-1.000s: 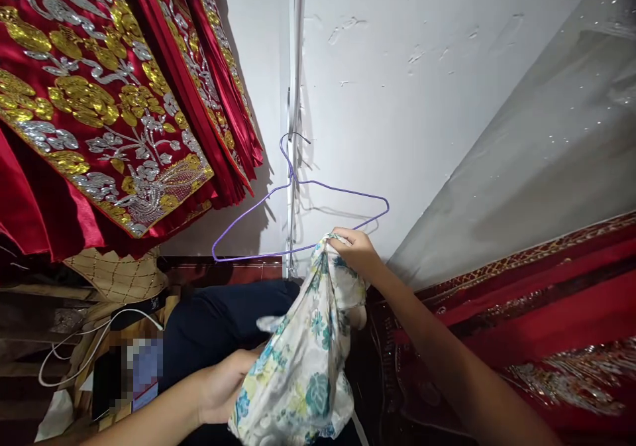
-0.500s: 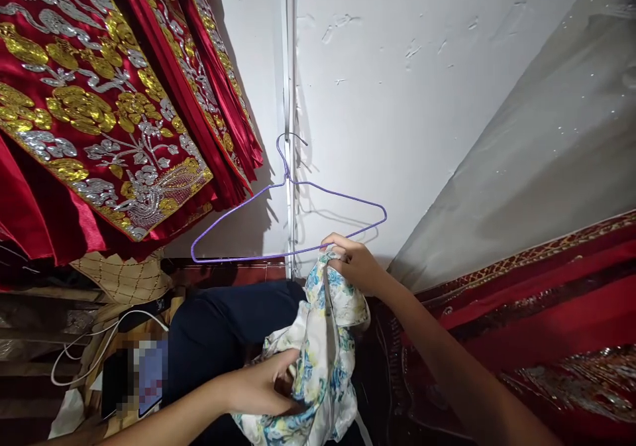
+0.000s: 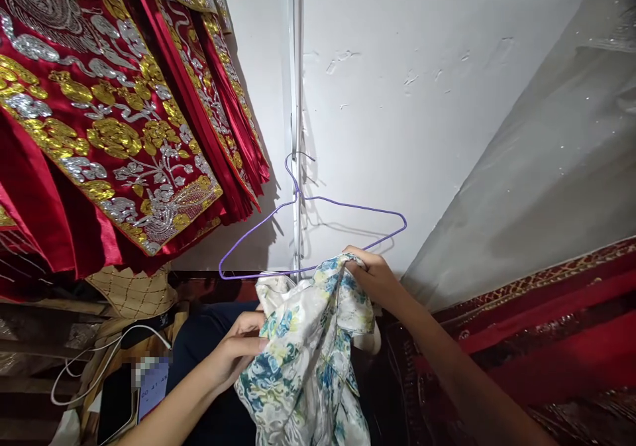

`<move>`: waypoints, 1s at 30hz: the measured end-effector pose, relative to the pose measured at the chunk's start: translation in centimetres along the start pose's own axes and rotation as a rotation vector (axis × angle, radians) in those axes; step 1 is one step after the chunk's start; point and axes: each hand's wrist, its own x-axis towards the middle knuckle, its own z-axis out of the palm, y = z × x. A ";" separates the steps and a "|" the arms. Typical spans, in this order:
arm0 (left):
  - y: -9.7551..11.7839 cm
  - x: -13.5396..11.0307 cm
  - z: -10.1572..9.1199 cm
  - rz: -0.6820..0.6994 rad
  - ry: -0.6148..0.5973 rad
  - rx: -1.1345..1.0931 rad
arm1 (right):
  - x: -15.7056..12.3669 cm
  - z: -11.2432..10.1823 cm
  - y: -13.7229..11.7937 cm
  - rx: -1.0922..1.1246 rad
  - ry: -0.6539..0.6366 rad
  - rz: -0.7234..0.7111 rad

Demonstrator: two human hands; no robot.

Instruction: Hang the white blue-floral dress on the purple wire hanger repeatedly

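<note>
A white floral garment [image 3: 293,373] with blue, green and yellow print hangs in folds between my hands. My right hand [image 3: 373,275] is closed on its upper right part, beside the bottom bar of a purple wire hanger [image 3: 358,206]. Whether those fingers also grip the hanger is hidden. My left hand [image 3: 243,345] pinches the garment's left edge, lower down. The garment's upper edge lies over part of the bottom bar, and its lower end runs out of view.
Red costumes [image 3: 114,134] with gold and silver sequins hang at upper left. A white wall [image 3: 377,114] with a metal pole [image 3: 297,101] stands ahead. Two phones [image 3: 115,403] and a white cable [image 3: 67,360] lie at lower left. Red fabric [image 3: 536,340] spreads on the right.
My left hand has risen and spread the garment wider, its upper left part now up at the hanger's bottom bar. The hanger and right hand have shifted right in view.
</note>
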 end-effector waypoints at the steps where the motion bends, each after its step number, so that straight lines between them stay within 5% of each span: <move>1: 0.0 0.0 -0.2 -0.003 0.027 -0.038 | 0.1 0.3 0.0 0.007 0.006 -0.005; 7: 1.1 1.8 0.5 0.068 0.313 -0.297 | 0.3 1.7 -0.9 0.085 -0.016 0.009; 10: 1.8 2.6 1.1 0.081 0.325 -0.250 | 0.1 1.7 -0.8 0.090 -0.020 0.016; 14: 1.3 2.4 -0.1 0.205 0.346 -0.021 | -0.1 1.4 -0.3 0.026 0.013 0.025; 22: 2.7 0.6 -4.7 0.607 0.601 0.515 | 0.0 1.1 -0.7 -0.163 0.151 0.040; 27: 4.6 -0.6 -4.8 0.771 0.449 1.135 | -0.3 0.4 -1.6 -0.291 0.301 -0.008; 30: 4.6 -0.3 -5.3 0.734 0.397 1.331 | -0.4 0.0 -2.3 -0.319 0.362 -0.009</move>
